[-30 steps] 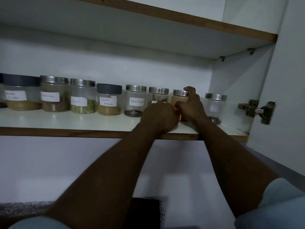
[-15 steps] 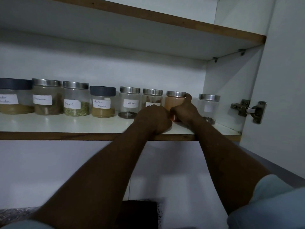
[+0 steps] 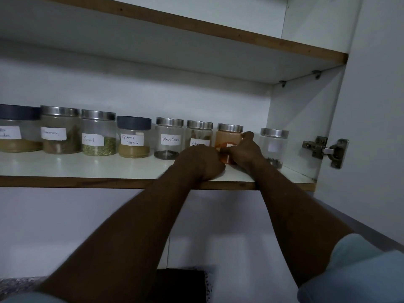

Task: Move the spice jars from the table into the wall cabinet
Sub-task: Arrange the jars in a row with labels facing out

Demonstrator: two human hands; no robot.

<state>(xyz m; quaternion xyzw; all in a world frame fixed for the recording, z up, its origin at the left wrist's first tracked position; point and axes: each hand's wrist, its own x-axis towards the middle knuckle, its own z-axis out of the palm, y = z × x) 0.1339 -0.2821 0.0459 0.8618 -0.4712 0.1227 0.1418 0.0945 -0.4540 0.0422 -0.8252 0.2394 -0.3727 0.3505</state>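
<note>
Right hand (image 3: 244,149) is on the orange-powder jar (image 3: 229,137): fingers (image 3: 228,150) curled round its lower part, thumb (image 3: 248,135) up against its side just under the steel lid. The jar stands upright on the lower shelf (image 3: 87,167) of the wall cabinet (image 3: 295,117), seventh in the row, its label mostly hidden by the hand.

Left hand (image 3: 200,162) is a fist resting on the shelf's front edge, just left of that jar's base and in front of the "Cinn…" jar (image 3: 199,133). Its fingers are curled under; I can't tell if they hold anything.

Rest of the row, left to right:
- dark-lid powder jar (image 3: 17,130), cut off by the frame edge
- Cinnamon jar (image 3: 61,130)
- Fennel jar (image 3: 98,134)
- Garam Masala jar (image 3: 134,137), dark lid
- Black Pepper jar (image 3: 169,138)
- past the right hand, a near-empty steel-lid jar (image 3: 273,143) with dark bits at the bottom, label unreadable

All are upright, close together, none stacked.

The cabinet door (image 3: 376,106) is swung open on the right, with its hinge (image 3: 323,149) exposed. The upper shelf (image 3: 196,29) is overhead. A light blue sleeve (image 3: 360,270) shows on the right arm.
</note>
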